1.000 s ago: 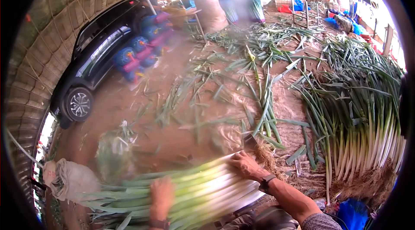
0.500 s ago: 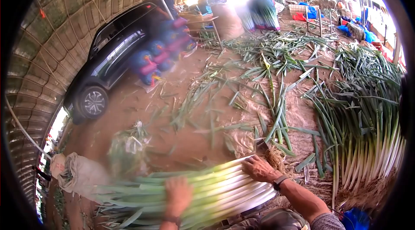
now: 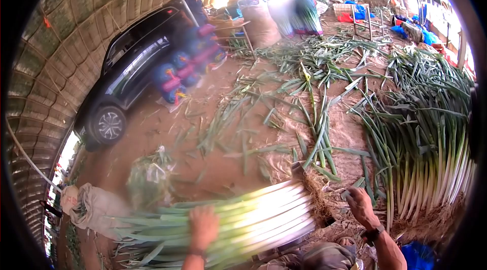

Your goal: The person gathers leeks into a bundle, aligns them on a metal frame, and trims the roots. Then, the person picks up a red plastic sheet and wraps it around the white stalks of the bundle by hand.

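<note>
Far left there's a sack [image 3: 89, 208] on the floor, with a car [image 3: 127, 67] behind it. Our left hand [image 3: 203, 227] lies on top of the leek bundle [image 3: 253, 219], grip flat and spread, not wrapped round it. The bundle sits right in front of us, long axis left to right, green tops left, white ends and roots [image 3: 317, 194] right. Our right hand [image 3: 361, 205] is off it, just past the roots, loosely curled. We can't tell if that grip pinches anything. Loose leaves [image 3: 317, 143] lie beyond, and a big leek pile [image 3: 431, 158] is further right.

Leek bundle [image 3: 253, 217] nearest, left hand [image 3: 204, 227] on it; leek pile [image 3: 431, 158] to its right (roots nearest); car [image 3: 127, 72] behind, left.
</note>
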Demonstrator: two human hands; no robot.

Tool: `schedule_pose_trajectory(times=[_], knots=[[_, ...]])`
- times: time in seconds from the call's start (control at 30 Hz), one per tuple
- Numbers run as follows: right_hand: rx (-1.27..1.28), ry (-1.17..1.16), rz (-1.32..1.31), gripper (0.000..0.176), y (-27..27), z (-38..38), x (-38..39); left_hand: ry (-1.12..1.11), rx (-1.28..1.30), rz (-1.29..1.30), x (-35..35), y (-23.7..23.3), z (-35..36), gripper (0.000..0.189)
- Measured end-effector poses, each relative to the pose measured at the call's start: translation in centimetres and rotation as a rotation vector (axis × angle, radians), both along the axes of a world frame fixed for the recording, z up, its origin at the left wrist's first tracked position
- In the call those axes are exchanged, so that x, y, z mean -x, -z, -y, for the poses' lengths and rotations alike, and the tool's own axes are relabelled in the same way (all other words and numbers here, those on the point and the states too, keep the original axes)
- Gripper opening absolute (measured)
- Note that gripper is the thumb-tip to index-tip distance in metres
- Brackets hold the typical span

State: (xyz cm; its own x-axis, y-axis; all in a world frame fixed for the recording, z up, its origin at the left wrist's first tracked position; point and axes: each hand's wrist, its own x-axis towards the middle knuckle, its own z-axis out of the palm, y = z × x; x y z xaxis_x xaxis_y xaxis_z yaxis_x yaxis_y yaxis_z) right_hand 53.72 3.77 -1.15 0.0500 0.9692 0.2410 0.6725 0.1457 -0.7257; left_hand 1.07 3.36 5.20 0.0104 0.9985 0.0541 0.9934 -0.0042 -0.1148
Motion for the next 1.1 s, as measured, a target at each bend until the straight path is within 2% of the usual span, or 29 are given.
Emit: schedule_pose_trajectory(times=[0.03, 0.13, 0.17, 0.23, 0.27, 0.3, 0.33, 0.57, 0.6, 0.63, 0.67, 0.7, 0.73, 0.77, 0.8, 0.83, 0.87, 0.97, 1.0, 1.03, 1.07, 1.1], knots=[[0.039, 0.041, -0.038, 0.016, 3.2, 1.9, -1.9, 0.000, 0.001, -0.001, 0.1, -0.1, 0.0, 0.049], [0.259, 0.070, 0.103, 0.022, 11.4, 9.8, -6.5, 0.028, -0.033, -0.019, 0.5, 0.7, -0.1, 0.048], [0.363, 0.086, 0.008, 0.022, 15.7, 12.5, -7.8, 0.031, -0.029, -0.020, 0.6, 0.6, -0.1, 0.048], [0.611, -0.044, -0.014, 0.030, 19.1, 17.2, -9.2, 0.043, -0.049, -0.043, 1.2, 1.4, -0.1, 0.047], [0.501, -0.026, 0.057, 0.027, 20.7, 20.0, -9.1, 0.051, -0.061, -0.057, 1.4, 1.5, -0.2, 0.047], [0.744, -0.030, -0.114, 0.029, 18.3, 21.5, -8.7, 0.053, -0.061, -0.063, 1.3, 1.3, -0.1, 0.047], [0.788, -0.030, -0.099, 0.030, 19.2, 22.9, -8.8, 0.056, -0.061, -0.068, 1.1, 1.2, 0.0, 0.047], [0.700, -0.044, 0.119, 0.034, 27.3, 28.5, -10.2, 0.040, -0.016, -0.019, 0.2, -0.2, 0.0, 0.046], [0.785, -0.168, 0.187, 0.037, 26.1, 28.2, -10.0, 0.010, 0.003, -0.099, 0.2, 0.0, -0.2, 0.046], [0.658, -0.101, 0.087, 0.035, 25.2, 28.4, -9.6, 0.014, 0.022, -0.169, 0.9, 0.7, -0.4, 0.046], [0.546, -0.225, 0.113, 0.033, 24.2, 28.5, -10.1, 0.016, 0.059, -0.236, 1.3, 1.0, -0.4, 0.047], [0.497, -0.112, 0.073, 0.031, 23.5, 28.0, -9.3, 0.015, 0.106, -0.236, 1.5, 1.1, -0.8, 0.046], [0.632, -0.045, 0.057, 0.030, 22.5, 28.2, -9.6, -0.046, 0.183, -0.169, 1.6, 1.1, -1.3, 0.045], [0.842, -0.003, 0.018, 0.031, 18.9, 27.4, -9.3, -0.017, 0.119, -0.280, 1.9, 2.1, -1.1, 0.044], [0.820, 0.008, 0.085, 0.032, 18.7, 27.6, -9.7, 0.049, 0.035, -0.224, 2.2, 2.5, -0.8, 0.044], [0.806, 0.053, 0.047, 0.032, 19.8, 28.6, -10.4, 0.094, -0.098, -0.215, 4.6, 5.1, -1.0, 0.044], [0.782, 0.094, 0.034, 0.030, 18.9, 28.8, -10.9, 0.076, -0.094, -0.182, 4.4, 5.0, -1.0, 0.045], [0.714, 0.205, 0.035, 0.029, 17.8, 29.7, -13.1, -0.029, -0.038, -0.119, 3.8, 3.9, -1.3, 0.041], [0.762, 0.273, 0.054, 0.029, 18.2, 29.6, -13.9, -0.171, 0.260, -0.001, 1.5, 1.2, -1.5, 0.062], [0.810, 0.338, 0.073, 0.029, 18.2, 29.3, -14.8, -0.219, 0.269, 0.135, 3.6, 2.7, -1.9, 0.061], [0.746, 0.342, 0.034, 0.027, 16.1, 28.5, -15.6, -0.268, 0.280, 0.271, 7.4, 5.0, -2.4, 0.060], [0.680, 0.388, 0.043, 0.027, 16.6, 28.5, -16.5, -0.319, 0.293, 0.404, 9.3, 6.4, -2.7, 0.059]])
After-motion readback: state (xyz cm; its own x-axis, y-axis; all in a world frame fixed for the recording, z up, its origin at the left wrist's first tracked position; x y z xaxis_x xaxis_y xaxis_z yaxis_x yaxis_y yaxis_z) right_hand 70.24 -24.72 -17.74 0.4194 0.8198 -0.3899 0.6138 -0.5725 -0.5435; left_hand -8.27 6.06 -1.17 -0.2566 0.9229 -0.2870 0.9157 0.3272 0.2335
